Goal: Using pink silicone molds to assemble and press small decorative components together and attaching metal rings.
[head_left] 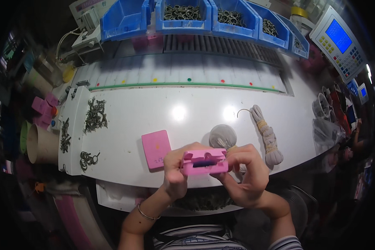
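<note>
My left hand [175,168] grips the left end of a pink rubber mould [207,167], held above the front of the white table. A dark slot runs between its parted halves; what lies inside is hard to make out. Around its right end curl the fingers of my right hand [248,177], thumb below and forefinger above. A second pink mould [156,148], flat and rectangular, lies just beyond my left hand. Behind my right hand stands a round clear cup [223,136] with pale cloth by it. A tied, grey-beige cloth bundle [267,135] rests farther right.
Dark small pieces [96,116] and several rings [88,160] lie at the table's left. Blue bins [183,27], some with ring-shaped parts, line the back above a slatted tray [221,48]. A keypad with a blue screen [338,39] stands far right, a beige bucket [43,143] left.
</note>
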Tool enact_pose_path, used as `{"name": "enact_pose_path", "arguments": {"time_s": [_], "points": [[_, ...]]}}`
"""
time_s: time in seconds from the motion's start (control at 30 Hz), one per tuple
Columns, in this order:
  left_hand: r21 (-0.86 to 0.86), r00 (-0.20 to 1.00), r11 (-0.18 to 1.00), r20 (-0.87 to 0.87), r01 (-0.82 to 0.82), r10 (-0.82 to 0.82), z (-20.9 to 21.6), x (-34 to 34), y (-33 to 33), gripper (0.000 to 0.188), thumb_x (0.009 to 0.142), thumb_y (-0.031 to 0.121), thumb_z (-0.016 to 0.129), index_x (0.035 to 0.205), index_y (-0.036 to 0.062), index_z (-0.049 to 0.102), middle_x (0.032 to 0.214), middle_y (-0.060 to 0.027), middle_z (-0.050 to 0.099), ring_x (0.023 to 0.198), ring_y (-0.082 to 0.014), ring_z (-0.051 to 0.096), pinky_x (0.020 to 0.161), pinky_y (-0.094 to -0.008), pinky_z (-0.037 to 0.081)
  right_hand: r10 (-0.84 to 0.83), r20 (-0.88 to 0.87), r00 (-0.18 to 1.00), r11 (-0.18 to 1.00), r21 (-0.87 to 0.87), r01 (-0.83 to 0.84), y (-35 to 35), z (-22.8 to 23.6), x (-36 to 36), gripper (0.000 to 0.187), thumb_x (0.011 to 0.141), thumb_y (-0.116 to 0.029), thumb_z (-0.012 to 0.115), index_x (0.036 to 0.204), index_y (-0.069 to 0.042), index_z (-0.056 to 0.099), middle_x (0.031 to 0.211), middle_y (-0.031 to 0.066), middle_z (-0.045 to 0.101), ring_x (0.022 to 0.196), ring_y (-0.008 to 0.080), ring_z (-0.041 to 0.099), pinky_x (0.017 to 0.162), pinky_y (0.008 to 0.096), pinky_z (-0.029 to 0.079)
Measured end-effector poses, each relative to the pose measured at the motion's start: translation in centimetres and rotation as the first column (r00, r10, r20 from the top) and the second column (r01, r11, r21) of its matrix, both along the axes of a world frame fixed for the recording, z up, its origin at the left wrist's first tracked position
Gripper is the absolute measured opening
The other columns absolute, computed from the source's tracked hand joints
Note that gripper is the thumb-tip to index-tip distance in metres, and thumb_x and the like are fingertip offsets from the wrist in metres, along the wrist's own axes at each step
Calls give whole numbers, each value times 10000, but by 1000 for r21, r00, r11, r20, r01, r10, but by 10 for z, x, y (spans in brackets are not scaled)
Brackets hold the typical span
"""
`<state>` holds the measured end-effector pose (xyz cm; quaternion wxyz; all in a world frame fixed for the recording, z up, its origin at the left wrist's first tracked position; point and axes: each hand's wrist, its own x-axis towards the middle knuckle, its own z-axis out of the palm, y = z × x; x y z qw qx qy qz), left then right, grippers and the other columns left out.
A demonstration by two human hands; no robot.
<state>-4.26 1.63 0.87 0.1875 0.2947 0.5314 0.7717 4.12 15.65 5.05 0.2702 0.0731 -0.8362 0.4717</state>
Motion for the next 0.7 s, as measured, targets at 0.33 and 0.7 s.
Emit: {"name": "enact_pose_path", "arguments": {"time_s": [0.33,0.7], "points": [[-5,993,994,-19,-113,113,7,-4,18,369,740,196,791,980,-23,620,959,-77,617,893,-143,604,777,-273,498,73,225,972,926,-376,17,26,7,-5,241,781,-24,691,999,32,606,910,108,634,856,167,627,797,290,502],[-294,729,868,-676,-400,107,16,6,18,295,904,258,591,1072,16,595,926,-86,604,794,-194,562,663,-305,442,107,175,979,941,-336,-43,43,2,6,205,832,-28,621,1020,17,552,892,101,565,775,178,584,696,286,473]]}}
